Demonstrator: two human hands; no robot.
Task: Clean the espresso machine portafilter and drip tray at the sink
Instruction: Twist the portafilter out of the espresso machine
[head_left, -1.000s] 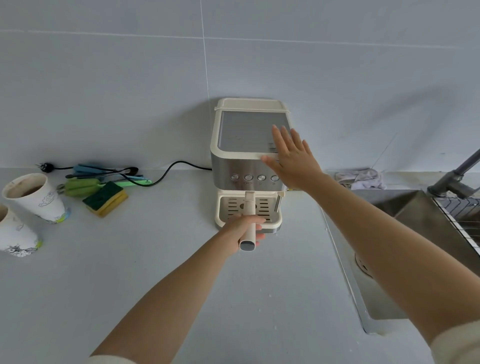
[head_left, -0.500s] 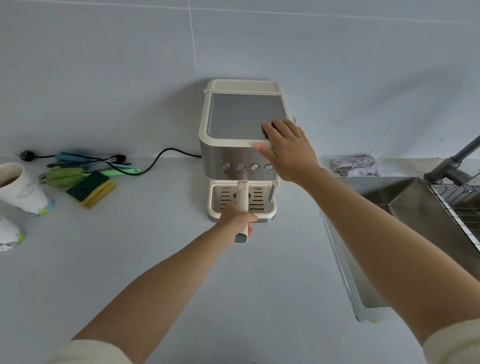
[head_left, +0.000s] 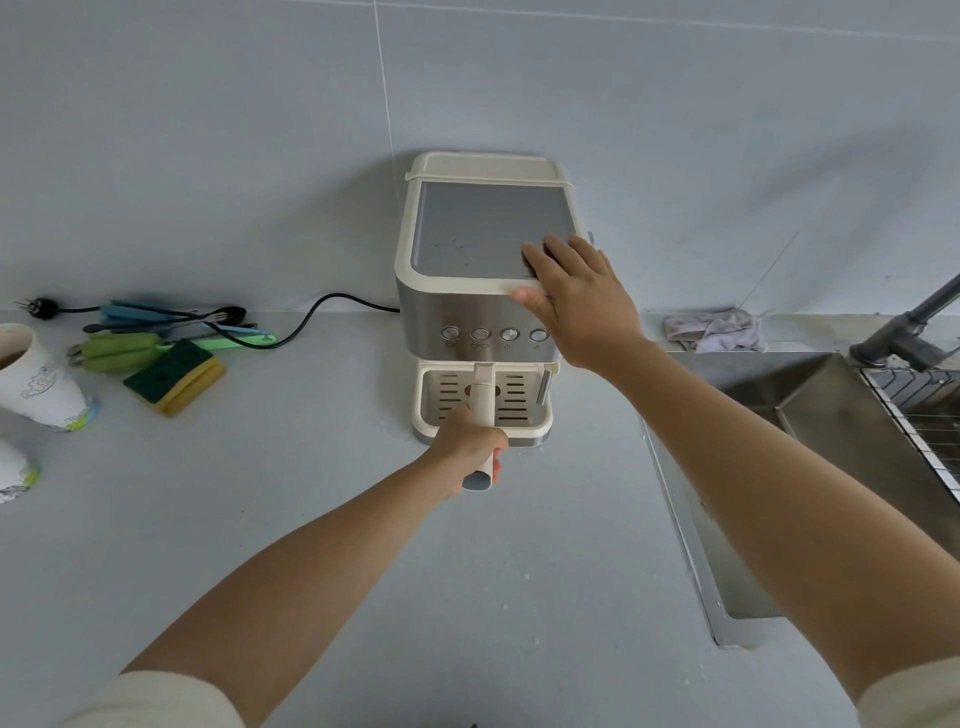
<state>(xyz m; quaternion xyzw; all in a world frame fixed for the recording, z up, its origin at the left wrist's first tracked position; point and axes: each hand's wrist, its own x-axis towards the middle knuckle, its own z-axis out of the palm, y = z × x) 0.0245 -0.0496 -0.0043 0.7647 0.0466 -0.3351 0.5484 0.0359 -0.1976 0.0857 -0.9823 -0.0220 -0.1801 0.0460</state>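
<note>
While the espresso machine (head_left: 467, 312) stands on the grey worktop (head_left: 311, 545) with its back to the wall, both hands are on it in the head view. The left hand (head_left: 470, 441) reaches in from the front and grips the portafilter (head_left: 482, 400), fingers wrapped round its pale handle, which sticks straight out of the machine's front above the drip tray (head_left: 535, 430). That slotted cream tray sits in place at the machine's foot. The right hand (head_left: 576, 296) lies flat on the machine's top at the front right corner, fingers nearly straight on the grey plate, thumb at the cream front edge, holding nothing. To the machine's right, the steel sink (head_left: 810, 415) is set into the worktop, with a dark faucet (head_left: 909, 332) at its far side and a crumpled cloth (head_left: 717, 330) behind it. To the machine's left lie a green-and-yellow sponge (head_left: 174, 382), a bundle of utensils (head_left: 171, 317) and, farther out, two paper cups (head_left: 36, 379). A black cord (head_left: 332, 306) runs leftward from the machine's back, across the utensils.
</note>
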